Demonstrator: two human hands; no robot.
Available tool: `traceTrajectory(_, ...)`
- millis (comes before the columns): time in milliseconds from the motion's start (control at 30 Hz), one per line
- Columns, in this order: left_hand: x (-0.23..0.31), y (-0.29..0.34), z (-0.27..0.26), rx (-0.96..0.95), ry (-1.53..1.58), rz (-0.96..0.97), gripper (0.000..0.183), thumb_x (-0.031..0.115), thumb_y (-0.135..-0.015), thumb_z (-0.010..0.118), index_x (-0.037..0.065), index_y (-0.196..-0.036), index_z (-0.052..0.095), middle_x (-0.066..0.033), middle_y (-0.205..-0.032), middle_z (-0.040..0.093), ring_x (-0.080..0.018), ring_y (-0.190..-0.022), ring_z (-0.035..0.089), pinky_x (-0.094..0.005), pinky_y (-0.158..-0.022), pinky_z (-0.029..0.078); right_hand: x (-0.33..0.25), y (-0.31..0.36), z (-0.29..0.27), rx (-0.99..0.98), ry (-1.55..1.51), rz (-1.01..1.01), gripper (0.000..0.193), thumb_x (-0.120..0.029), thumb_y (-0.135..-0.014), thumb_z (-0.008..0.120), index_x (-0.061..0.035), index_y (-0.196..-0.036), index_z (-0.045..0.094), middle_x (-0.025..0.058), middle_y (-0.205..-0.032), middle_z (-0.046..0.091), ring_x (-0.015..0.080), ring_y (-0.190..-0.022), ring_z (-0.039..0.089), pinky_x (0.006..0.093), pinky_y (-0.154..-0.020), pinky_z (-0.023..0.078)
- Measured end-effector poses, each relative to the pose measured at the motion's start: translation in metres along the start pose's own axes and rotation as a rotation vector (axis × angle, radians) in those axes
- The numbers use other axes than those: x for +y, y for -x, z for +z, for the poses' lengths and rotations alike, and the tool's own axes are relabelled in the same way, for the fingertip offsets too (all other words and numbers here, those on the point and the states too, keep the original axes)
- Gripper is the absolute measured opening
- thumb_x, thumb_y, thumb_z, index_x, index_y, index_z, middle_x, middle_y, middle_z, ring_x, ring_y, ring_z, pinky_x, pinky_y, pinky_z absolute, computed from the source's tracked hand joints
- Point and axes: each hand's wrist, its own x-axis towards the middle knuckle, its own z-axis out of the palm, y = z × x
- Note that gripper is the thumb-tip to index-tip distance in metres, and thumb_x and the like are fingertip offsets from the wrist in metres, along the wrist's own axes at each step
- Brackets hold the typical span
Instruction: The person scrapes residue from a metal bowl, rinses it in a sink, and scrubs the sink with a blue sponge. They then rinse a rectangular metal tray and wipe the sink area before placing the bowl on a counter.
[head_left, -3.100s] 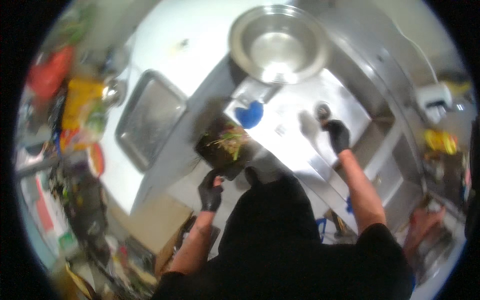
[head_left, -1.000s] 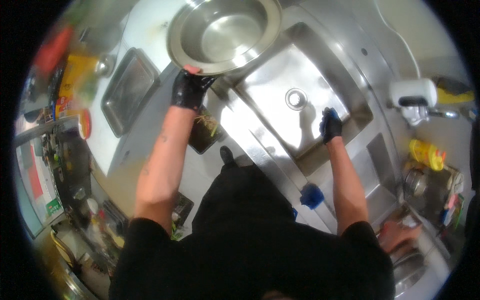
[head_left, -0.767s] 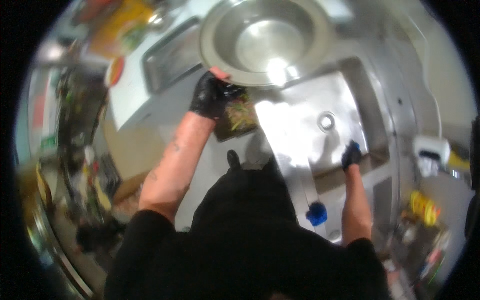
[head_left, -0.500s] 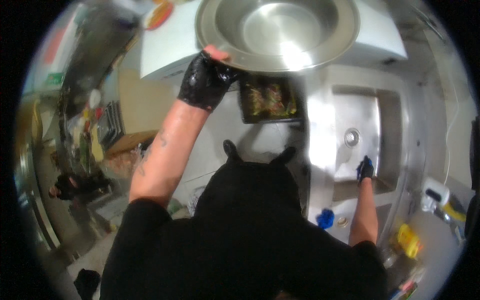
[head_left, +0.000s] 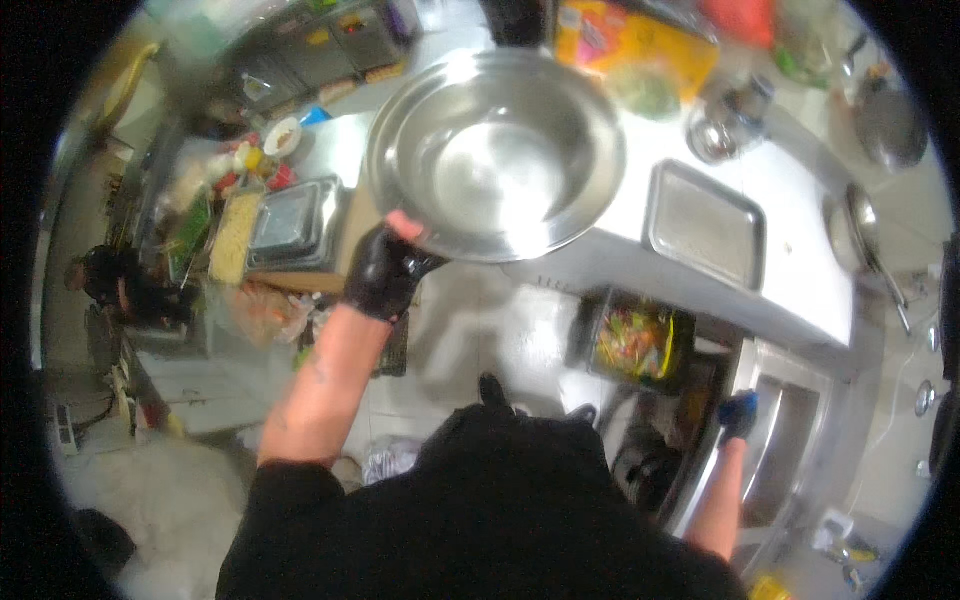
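Observation:
A wide, shiny metal bowl (head_left: 500,160) with a flat rim is held out ahead of me. My left hand (head_left: 385,265), in a black glove, grips its near rim; the bare thumb lies on top and the fingers are hidden below. The inside of the bowl looks bare. Out to my right, by the edge of the metal sink (head_left: 785,430), is my right hand (head_left: 736,425), also in a black glove. It is closed on a blue scrubber (head_left: 738,405), whose exact kind is blurred.
A white counter (head_left: 790,220) carries a metal tray (head_left: 705,225). Below it stands a black bin (head_left: 690,350) holding food scraps. To the left are lidded trays (head_left: 295,220) and a plastic bag (head_left: 270,310). Another person (head_left: 125,285) is at the far left.
The view has swung left, bringing the counter and trays into sight. My left hand still holds the bowl. My right hand has come out of the sink basin to its edge.

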Motion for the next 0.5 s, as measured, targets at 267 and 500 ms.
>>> traceTrajectory(267,0.111,0.000,-0.129,0.471,-0.220,0.156,0.026,0.019,-0.079,0.064,0.011,-0.104,0.062,-0.0092,-0.102,0.065,-0.0276,-0.092,0.064,-0.0377,-0.071,0.054,-0.306,-0.068,-0.183,-0.240,-1.294,0.022,0.039,-0.023,-0.094,0.069,-0.0072,-0.129,0.065,0.0036,-0.123,0.068,0.0146,-0.097,0.065,0.0328,-0.085,0.053)
traceTrajectory(500,0.164,-0.034,-0.182,0.685,0.041,0.354,0.027,0.018,-0.078,0.065,0.007,-0.102,0.060,-0.0104,-0.099,0.061,-0.0308,-0.089,0.061,-0.0439,-0.079,0.054,-0.526,-0.164,-0.319,-0.628,-1.542,-0.500,0.040,-0.027,-0.094,0.071,-0.0091,-0.129,0.063,0.0033,-0.100,0.069,0.0127,-0.085,0.064,0.0301,-0.079,0.055)
